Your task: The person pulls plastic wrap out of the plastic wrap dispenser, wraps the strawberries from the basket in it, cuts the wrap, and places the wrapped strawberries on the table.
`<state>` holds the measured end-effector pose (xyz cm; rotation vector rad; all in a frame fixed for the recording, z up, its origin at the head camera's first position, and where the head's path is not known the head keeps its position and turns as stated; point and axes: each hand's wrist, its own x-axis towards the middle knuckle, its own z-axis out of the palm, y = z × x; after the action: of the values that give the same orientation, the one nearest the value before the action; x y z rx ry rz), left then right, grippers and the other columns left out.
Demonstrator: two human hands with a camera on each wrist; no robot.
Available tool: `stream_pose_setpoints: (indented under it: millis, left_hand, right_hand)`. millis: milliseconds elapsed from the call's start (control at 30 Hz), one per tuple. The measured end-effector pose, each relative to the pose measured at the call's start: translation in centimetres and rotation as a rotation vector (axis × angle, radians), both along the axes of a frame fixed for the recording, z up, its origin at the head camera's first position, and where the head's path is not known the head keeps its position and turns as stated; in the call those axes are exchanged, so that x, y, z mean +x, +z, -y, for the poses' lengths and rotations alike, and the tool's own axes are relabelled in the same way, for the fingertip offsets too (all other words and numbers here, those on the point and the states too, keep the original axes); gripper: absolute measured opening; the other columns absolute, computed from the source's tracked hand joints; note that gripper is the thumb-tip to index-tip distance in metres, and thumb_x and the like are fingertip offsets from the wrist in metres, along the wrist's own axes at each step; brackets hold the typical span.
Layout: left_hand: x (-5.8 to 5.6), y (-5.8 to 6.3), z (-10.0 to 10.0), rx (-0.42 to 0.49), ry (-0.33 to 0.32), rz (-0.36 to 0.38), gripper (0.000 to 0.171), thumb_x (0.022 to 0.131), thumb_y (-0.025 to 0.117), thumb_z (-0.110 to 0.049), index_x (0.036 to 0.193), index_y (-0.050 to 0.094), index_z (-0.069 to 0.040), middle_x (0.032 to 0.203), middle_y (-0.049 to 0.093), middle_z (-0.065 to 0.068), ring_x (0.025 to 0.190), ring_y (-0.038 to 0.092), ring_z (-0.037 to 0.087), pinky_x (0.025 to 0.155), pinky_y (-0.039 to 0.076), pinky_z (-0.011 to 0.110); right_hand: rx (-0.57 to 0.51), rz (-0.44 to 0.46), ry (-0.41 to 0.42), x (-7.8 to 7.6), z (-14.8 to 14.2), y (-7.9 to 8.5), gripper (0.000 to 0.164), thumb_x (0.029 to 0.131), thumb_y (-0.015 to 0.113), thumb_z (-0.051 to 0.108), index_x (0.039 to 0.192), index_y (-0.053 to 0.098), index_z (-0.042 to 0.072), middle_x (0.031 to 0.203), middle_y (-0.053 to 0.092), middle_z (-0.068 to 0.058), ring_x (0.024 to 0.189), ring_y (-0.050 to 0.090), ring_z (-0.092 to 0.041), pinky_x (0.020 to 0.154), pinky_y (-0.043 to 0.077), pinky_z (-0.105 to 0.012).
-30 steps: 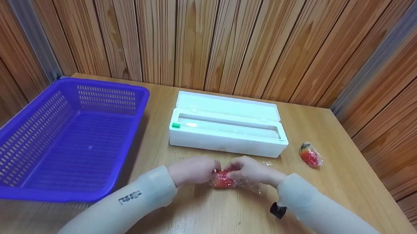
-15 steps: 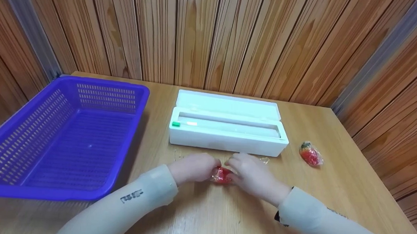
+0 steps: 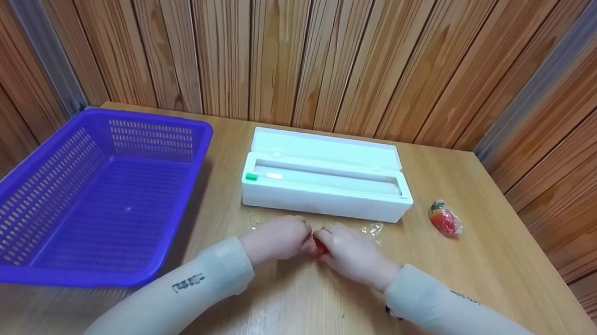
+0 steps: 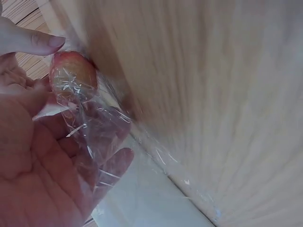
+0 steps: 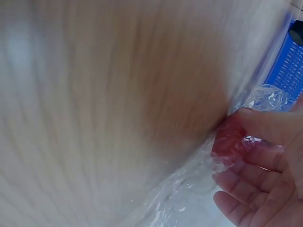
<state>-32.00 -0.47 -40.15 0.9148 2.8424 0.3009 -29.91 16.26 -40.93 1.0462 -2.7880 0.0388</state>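
In the head view my left hand [image 3: 277, 239] and right hand [image 3: 350, 253] meet in front of the white box, both gripping a red strawberry [image 3: 319, 248]. Seen from the left wrist, the strawberry [image 4: 73, 75] shows a yellowish end, and clear cling film [image 4: 97, 125] trails from it over the left fingers. The right thumb presses on the red side of the strawberry [image 5: 232, 137] in the right wrist view, the fingers curled beneath. Much of the fruit is hidden by the hands. Loose film [image 3: 374, 231] lies behind the right hand.
A white cling film box [image 3: 327, 201] with its lid up and a green slider [image 3: 251, 176] stands behind the hands. A purple basket [image 3: 175, 222] is on the left. Another film-wrapped strawberry [image 3: 445, 219] lies at right on the wooden table [image 3: 496, 256].
My right hand has shifted and turned around the strawberry, covering more of it. The film to the right of the fruit is now hidden. My left hand stays almost in place.
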Motion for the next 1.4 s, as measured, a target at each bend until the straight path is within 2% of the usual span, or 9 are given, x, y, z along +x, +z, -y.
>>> stream_pose_setpoints:
  millis: [167, 400, 500, 633, 833, 933, 1033, 1233, 1400]
  left_hand:
    - [0.0, 0.0, 0.2, -0.038, -0.011, -0.026, 0.021, 0.078, 0.064, -0.025, 0.095, 0.062, -0.013, 0.09, 0.06, 0.0, 0.083, 0.058, 0.016, 0.082, 0.047, 0.031]
    - [0.2, 0.4, 0.6, 0.019, 0.113, 0.011, 0.022, 0.089, 0.048, -0.019, 0.106, 0.058, -0.01, 0.098, 0.062, 0.005, 0.096, 0.059, 0.021, 0.09, 0.045, 0.035]
    - [0.4, 0.9, 1.0, 0.121, 0.194, 0.071, 0.031, 0.092, 0.04, -0.023, 0.117, 0.051, -0.009, 0.114, 0.058, 0.007, 0.112, 0.052, 0.022, 0.097, 0.04, 0.038]
    - [0.5, 1.7, 1.3, 0.264, 0.275, 0.119, 0.036, 0.094, 0.035, -0.03, 0.124, 0.045, -0.012, 0.114, 0.056, 0.004, 0.114, 0.05, 0.021, 0.096, 0.041, 0.04]
    - [0.8, 2.8, 1.5, 0.372, 0.304, 0.042, 0.049, 0.092, 0.039, -0.033, 0.137, 0.028, -0.015, 0.132, 0.044, 0.003, 0.124, 0.041, 0.019, 0.098, 0.039, 0.037]
    - [1.0, 3.2, 1.1, 0.464, 0.341, 0.002, 0.044, 0.091, 0.04, -0.036, 0.13, 0.041, -0.015, 0.12, 0.046, 0.0, 0.114, 0.043, 0.015, 0.09, 0.045, 0.029]
    - [1.2, 3.4, 0.5, 0.553, 0.346, -0.026, 0.035, 0.09, 0.043, -0.034, 0.115, 0.055, -0.013, 0.097, 0.04, 0.0, 0.093, 0.037, 0.013, 0.073, 0.041, 0.021]
    - [1.5, 3.8, -0.2, 0.814, 0.293, 0.198, 0.029, 0.093, 0.041, -0.023, 0.113, 0.054, -0.008, 0.084, 0.046, 0.002, 0.071, 0.044, 0.013, 0.057, 0.041, 0.02]
    - [1.5, 3.9, -0.2, 1.024, 0.283, 0.375, 0.025, 0.091, 0.042, -0.012, 0.112, 0.055, -0.008, 0.09, 0.06, 0.005, 0.076, 0.056, 0.014, 0.068, 0.048, 0.024]
  right_hand:
    - [-0.026, -0.012, -0.001, -0.5, -0.1, -0.3, 0.03, 0.073, 0.066, 0.015, 0.101, 0.058, 0.01, 0.091, 0.06, 0.0, 0.086, 0.056, -0.015, 0.076, 0.049, -0.032]
    - [-0.09, 0.045, -0.083, -0.5, -0.1, 0.4, 0.033, 0.079, 0.062, 0.015, 0.11, 0.056, 0.009, 0.098, 0.062, -0.002, 0.092, 0.058, -0.013, 0.081, 0.049, -0.03]
    - [-0.125, 0.016, -0.115, -0.3, -0.2, 1.3, 0.03, 0.079, 0.063, 0.017, 0.107, 0.056, 0.011, 0.094, 0.062, 0.001, 0.086, 0.057, -0.009, 0.078, 0.05, -0.028]
    - [-0.184, -0.052, -0.122, -0.1, -0.5, 2.7, 0.032, 0.079, 0.064, 0.019, 0.109, 0.055, 0.015, 0.094, 0.063, 0.004, 0.086, 0.059, -0.007, 0.077, 0.051, -0.024]
    - [-0.292, -0.249, -0.062, 0.3, -0.9, 4.8, 0.04, 0.076, 0.066, 0.014, 0.114, 0.054, 0.007, 0.102, 0.064, -0.006, 0.094, 0.062, -0.016, 0.08, 0.051, -0.026]
    - [-0.337, -0.357, -0.042, 0.6, -0.7, 5.3, 0.041, 0.075, 0.067, 0.011, 0.113, 0.054, 0.003, 0.102, 0.064, -0.009, 0.094, 0.062, -0.018, 0.08, 0.05, -0.027]
    - [-0.368, -0.41, -0.023, 0.9, -0.4, 5.5, 0.043, 0.075, 0.067, 0.011, 0.114, 0.053, 0.002, 0.104, 0.064, -0.009, 0.094, 0.062, -0.017, 0.081, 0.05, -0.027]
    - [-0.398, -0.436, 0.001, 1.4, 0.1, 5.4, 0.046, 0.074, 0.067, 0.011, 0.116, 0.051, 0.002, 0.105, 0.063, -0.009, 0.095, 0.061, -0.016, 0.082, 0.049, -0.025]
    - [-0.403, -0.459, 0.017, 1.6, 0.2, 5.3, 0.047, 0.073, 0.068, 0.009, 0.116, 0.051, 0.001, 0.107, 0.062, -0.01, 0.097, 0.061, -0.017, 0.082, 0.049, -0.025]
